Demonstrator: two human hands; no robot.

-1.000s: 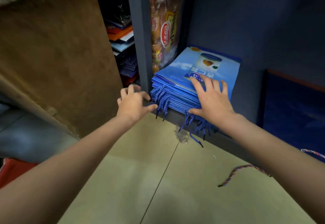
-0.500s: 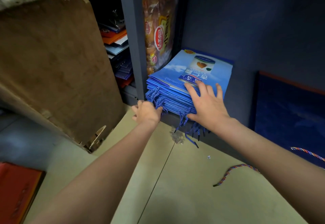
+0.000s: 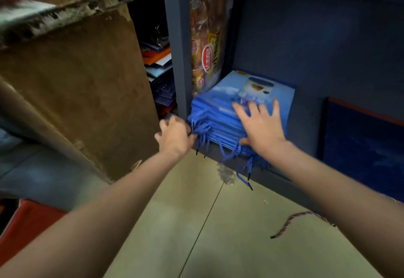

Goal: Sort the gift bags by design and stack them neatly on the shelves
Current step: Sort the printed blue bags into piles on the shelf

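The light is dim and uneven: the pale floor [image 3: 218, 234] near the camera catches the most, while the shelf [image 3: 328, 48] recess on the far right and the gap behind the post [image 3: 177, 48] sink into deep shadow. Motion blur smears both hands, the blue bags [image 3: 220, 120] and the top left corner. Wide-angle distortion bends the cardboard [image 3: 76, 92] at left and stretches the forearms.

I can't read any lettering for certain. The snack packet [image 3: 207, 44] standing far left in the shelf bay carries a red oval logo [image 3: 207, 58] with white characters, too small to decipher. Print on the top blue gift bag [image 3: 251, 89] is blurred.
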